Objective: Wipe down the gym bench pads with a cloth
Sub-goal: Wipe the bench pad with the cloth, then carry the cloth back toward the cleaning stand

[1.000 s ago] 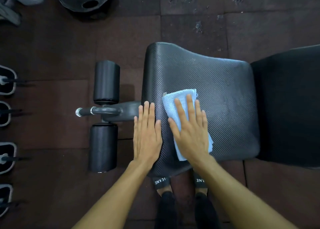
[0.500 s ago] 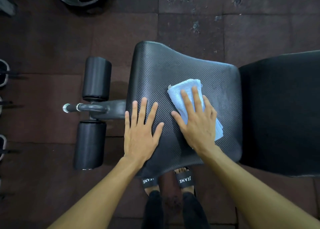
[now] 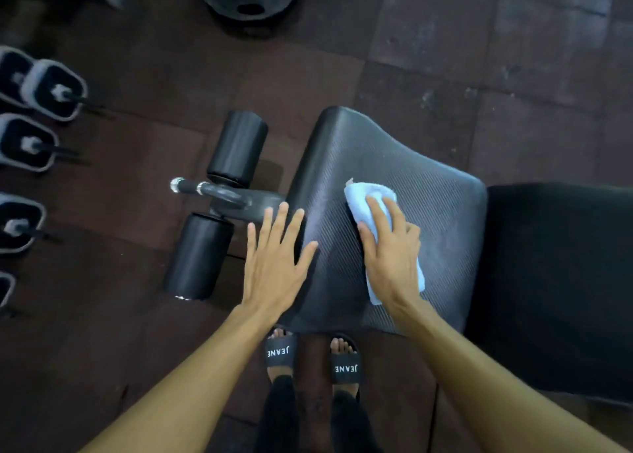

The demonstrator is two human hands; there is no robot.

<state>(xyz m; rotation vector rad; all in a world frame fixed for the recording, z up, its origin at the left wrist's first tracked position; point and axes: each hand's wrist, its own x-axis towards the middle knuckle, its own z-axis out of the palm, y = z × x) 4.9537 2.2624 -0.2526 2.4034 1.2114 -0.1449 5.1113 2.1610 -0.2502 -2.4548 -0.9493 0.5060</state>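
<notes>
The folded light-blue cloth lies flat on the textured black seat pad of the gym bench, toward its middle. The right hand lies on top of it with fingers spread, pressing down more than gripping; only the far end and a strip along the right edge of the cloth show from under the palm. The left hand holds nothing: it lies open and flat over the pad's left edge, near the two black foam rollers on their metal post.

The cloth looks like thin terry, light and limp, so it will likely bunch or unfold if pulled by a corner. It handles best as it is held now, kept folded under a broad flat palm with the fingertips pinning its leading edge, so that it slides as one piece. The pad's ribbed vinyl probably gives some drag, which helps the cloth scrub but also tends to roll its edges under. The pad itself seems firm with slight give and is fixed to the frame, so it needs no holding; the open hand serves only to brace the body. The darker back pad to the right appears to be waiting its turn
</notes>
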